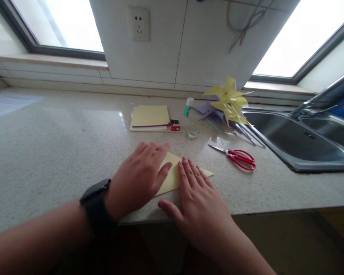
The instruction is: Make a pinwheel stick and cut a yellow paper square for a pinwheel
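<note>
A folded sheet of yellow paper (171,177) lies near the counter's front edge, its pointed corner showing at the right. My right hand (200,200) rests flat on its right part, fingers stretched out and thumb spread to the left. Over its left part is my left hand (140,175), wearing a black watch, with thumb and forefinger apart. The left hand hides that side of the paper, and whether its fingers press on it is unclear. Beyond my right hand lie red-handled scissors (235,156), blades partly apart.
Behind the paper are a stack of yellow sheets (150,115), a small red box (175,126), a tape roll (192,135) and a glue stick (188,107). Yellow and purple pinwheels (227,99) lie at the back right, beside the steel sink (292,162). White paper (11,103) lies far left.
</note>
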A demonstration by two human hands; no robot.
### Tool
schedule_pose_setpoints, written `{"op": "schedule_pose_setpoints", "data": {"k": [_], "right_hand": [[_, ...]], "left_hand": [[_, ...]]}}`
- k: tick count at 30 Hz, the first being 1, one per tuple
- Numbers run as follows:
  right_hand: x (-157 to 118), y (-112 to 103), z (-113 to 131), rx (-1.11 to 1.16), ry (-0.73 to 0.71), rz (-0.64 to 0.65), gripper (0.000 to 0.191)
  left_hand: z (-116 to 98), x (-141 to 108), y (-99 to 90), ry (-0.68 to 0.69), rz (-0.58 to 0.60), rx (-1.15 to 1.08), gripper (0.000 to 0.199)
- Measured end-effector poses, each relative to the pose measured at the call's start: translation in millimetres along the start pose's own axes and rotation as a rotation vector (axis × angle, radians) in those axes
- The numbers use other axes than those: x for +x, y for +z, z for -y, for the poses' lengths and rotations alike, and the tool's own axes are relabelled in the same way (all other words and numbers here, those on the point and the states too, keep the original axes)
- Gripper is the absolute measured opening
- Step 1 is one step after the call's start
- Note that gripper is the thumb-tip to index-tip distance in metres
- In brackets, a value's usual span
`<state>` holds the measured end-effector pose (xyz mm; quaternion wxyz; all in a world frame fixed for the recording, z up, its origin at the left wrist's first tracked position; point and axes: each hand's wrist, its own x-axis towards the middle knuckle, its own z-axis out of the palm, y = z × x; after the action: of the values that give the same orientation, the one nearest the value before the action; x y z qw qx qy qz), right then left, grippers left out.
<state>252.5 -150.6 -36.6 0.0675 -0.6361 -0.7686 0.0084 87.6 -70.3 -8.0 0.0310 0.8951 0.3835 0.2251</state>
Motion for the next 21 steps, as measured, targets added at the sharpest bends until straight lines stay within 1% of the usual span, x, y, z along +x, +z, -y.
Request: {"op": "schedule_pose_setpoints", "data": {"k": [1,3,5,7,9,11,13,15,16,21], "right_hand": [[-0.5,0.7,-0.2,-0.013,0.007,0.001,0.093],[-1.2,1.9,-1.6,-0.041,-0.017,0.002,0.082],[-1.3,3.0,-4.0,-0.064,-0.062,-0.020,0.075],[-0.9,4.1,-6.5,-0.079,-0.082,-0.052,0.074],[-0.7,4.9,-8.3,-0.089,-0.064,-0.077,0.076],[-1.6,5.3,-9.1,-0.096,-0.086,-0.099,0.078],[-4.1,5.1,-8.9,-0.109,-0.192,-0.118,0.078],[-7.7,4.6,-7.9,-0.126,-0.302,-0.122,0.078],[-9.6,4.4,-7.3,-0.135,-0.334,-0.121,0.078],[-19.0,3.7,-9.6,-0.138,-0.312,-0.105,0.076]], "left_hand": [[-9.7,-4.8,-2.7,0.034,0.018,0.020,0.046],[-29.6,-17.0,-5.8,0.105,0.117,0.001,0.048],[-45.3,-30.5,-4.8,0.102,0.216,-0.021,0.058],[-53.9,-41.5,-0.9,0.062,0.294,-0.022,0.065],[-56.3,-47.9,3.2,0.027,0.340,-0.017,0.069],[-55.5,-50.0,5.5,0.004,0.351,-0.019,0.073],[-53.8,-49.8,5.6,0.003,0.353,-0.029,0.079],[-52.0,-49.0,4.7,0.031,0.368,-0.042,0.086],[-51.3,-48.7,4.2,0.049,0.379,-0.046,0.088],[-51.6,-49.0,7.9,0.085,0.379,0.005,0.093]]}}
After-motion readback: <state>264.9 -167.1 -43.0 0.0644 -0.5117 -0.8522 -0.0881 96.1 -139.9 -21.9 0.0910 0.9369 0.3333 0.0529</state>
